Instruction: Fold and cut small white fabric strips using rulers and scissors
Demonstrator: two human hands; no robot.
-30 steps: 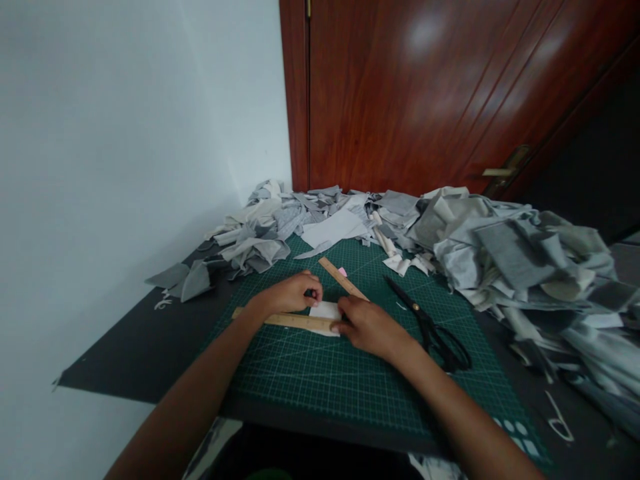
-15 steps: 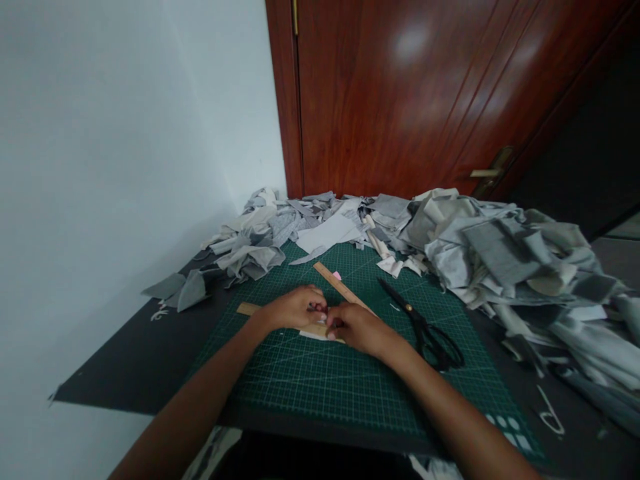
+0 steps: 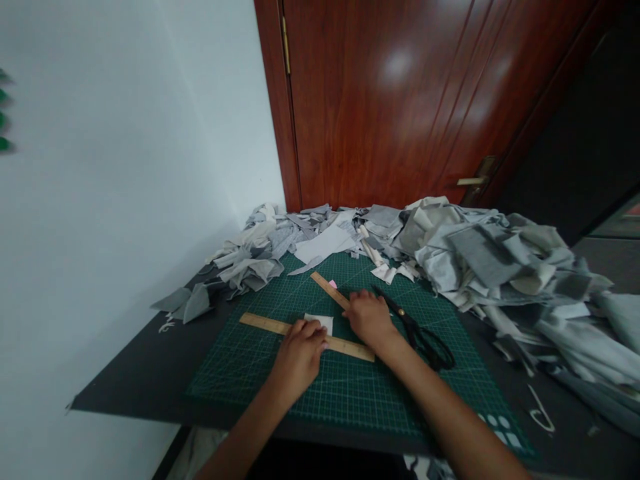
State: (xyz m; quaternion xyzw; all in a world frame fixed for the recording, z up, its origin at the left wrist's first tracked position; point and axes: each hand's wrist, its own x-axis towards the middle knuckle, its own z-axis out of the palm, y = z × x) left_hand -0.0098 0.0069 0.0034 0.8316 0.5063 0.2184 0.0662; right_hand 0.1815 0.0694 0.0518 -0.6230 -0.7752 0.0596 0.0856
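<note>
- Head view, left: two grey scraps [image 3: 187,303] lie on the dark table [image 3: 135,373], and a heap of pale and grey offcuts [image 3: 255,260] stands farther back by the wall
- Left of middle: a wooden ruler [image 3: 353,349] lies crosswise on the green cutting mat [image 3: 350,400]
- Middle: the left hand [image 3: 301,347] is over that ruler, fingers bent close together; whether it grips or only presses cannot be told
- Just beyond its fingers, a small white cloth [image 3: 321,323] lies on the mat, its near edge at the ruler
- Farther back: a second ruler [image 3: 327,288] slants beside a pink bit [image 3: 333,284]
- Right of middle: the right hand [image 3: 371,319], apart from the left, covers the second ruler's near end, fingers curled; its grip cannot be told
- Right: black scissors [image 3: 411,325] lie just beside that hand, and a larger fabric pile [image 3: 485,253] rises beyond them
</note>
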